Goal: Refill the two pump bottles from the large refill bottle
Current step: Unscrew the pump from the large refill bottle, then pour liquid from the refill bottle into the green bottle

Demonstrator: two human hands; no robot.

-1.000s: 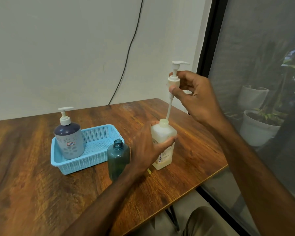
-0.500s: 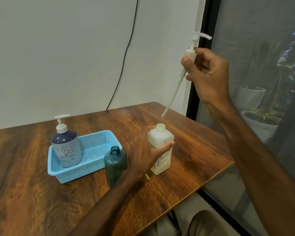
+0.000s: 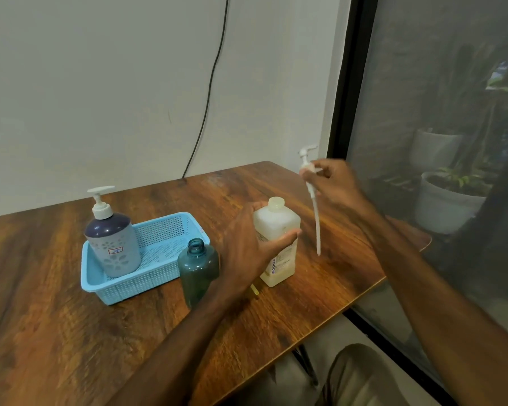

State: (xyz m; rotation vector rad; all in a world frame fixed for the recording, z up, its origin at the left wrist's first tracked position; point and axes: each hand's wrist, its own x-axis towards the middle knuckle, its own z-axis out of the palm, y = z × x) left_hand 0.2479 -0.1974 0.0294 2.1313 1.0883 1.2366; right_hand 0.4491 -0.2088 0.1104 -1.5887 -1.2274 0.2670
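A pale square bottle (image 3: 279, 230) with yellowish liquid stands open-necked on the wooden table (image 3: 71, 332); my left hand (image 3: 247, 244) grips its side. My right hand (image 3: 335, 183) pinches the bottle's white pump head (image 3: 307, 162), whose long dip tube (image 3: 316, 227) hangs down to the right of the bottle, clear of it. A teal bottle (image 3: 198, 268) without a cap stands just left of my left hand. A grey-purple pump bottle (image 3: 112, 241) with a white pump stands in a light blue basket (image 3: 170, 230).
The table's right edge (image 3: 364, 291) runs close beside the pale bottle. A dark window frame (image 3: 343, 83) and potted plants (image 3: 443, 197) lie beyond it. A black cable (image 3: 208, 92) hangs down the wall. Something small and yellow (image 3: 255, 290) lies under my left wrist.
My right hand drew the pump fully out of the pale bottle, raised it high, then brought it down to the right of the bottle. My left hand stayed on the bottle.
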